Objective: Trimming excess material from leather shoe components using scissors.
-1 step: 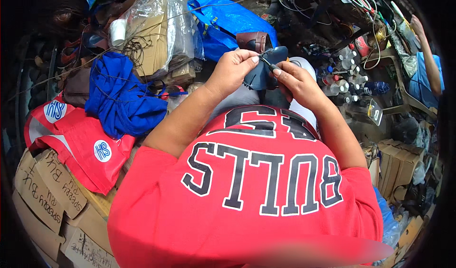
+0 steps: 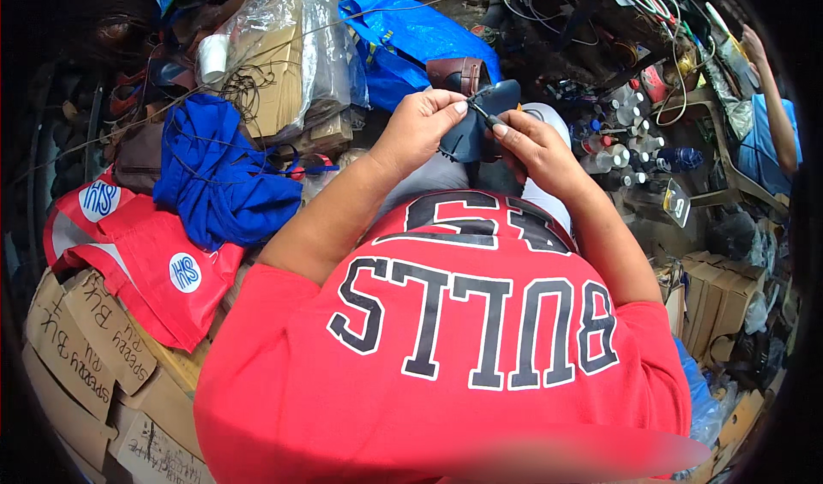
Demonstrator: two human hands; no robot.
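My left hand [image 2: 422, 126] is closed in a pinch, thumb against forefinger, at the far end of a thin dark stick-like tool [image 2: 483, 114]. Whether it also grips a thread or lace there is too small to tell. My right hand [image 2: 538, 147] is closed round the tool's near end, its lower fingers partly hidden. Under and between my hands is a dark navy leather piece [image 2: 463, 139], with small stitch-like marks along its lower left edge. Its upper flap stands just beyond my fingertips. Behind it sits a brown leather piece [image 2: 454, 74] with a seam.
A blue plastic bag [image 2: 403, 34] lies beyond my hands. To the left are a blue cloth [image 2: 219, 171], a red bag [image 2: 163, 270], a white cup [image 2: 213, 55] and cardboard [image 2: 73, 347]. Several bottles [image 2: 630, 137] stand at right; another person's arm [image 2: 776, 111] shows at far right.
The upper flap of the navy leather piece has shifted very slightly upward. My hands and the tool look the same.
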